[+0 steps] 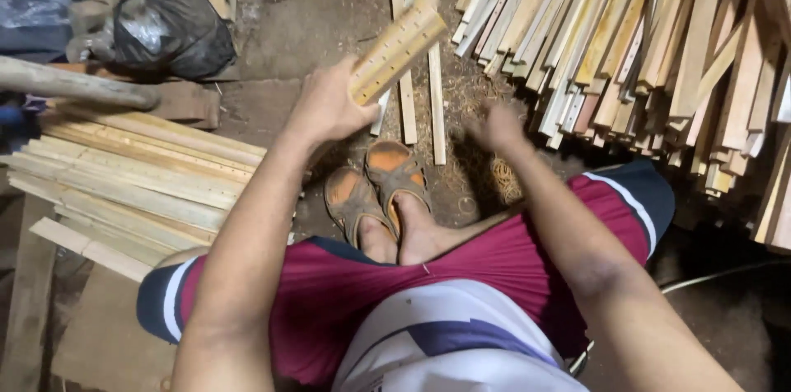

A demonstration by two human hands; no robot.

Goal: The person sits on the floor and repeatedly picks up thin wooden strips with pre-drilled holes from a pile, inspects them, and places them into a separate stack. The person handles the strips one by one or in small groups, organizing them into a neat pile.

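A seated person's left hand (pixel 329 104) closes its grip on a drilled wooden slat (pixel 398 48), raised over the dirt floor (pixel 288 21); the blurred right hand (pixel 497 128) nears the slat pile (pixel 643 38), grip unclear. A firm hold near the end seems best.

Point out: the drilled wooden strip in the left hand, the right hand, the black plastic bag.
drilled wooden strip (pixel 397 48), head view, middle of its holed face.
left hand (pixel 328 104), head view, back of the hand.
right hand (pixel 498 127), head view, back of the blurred hand.
black plastic bag (pixel 175 30), head view, its bulging front.
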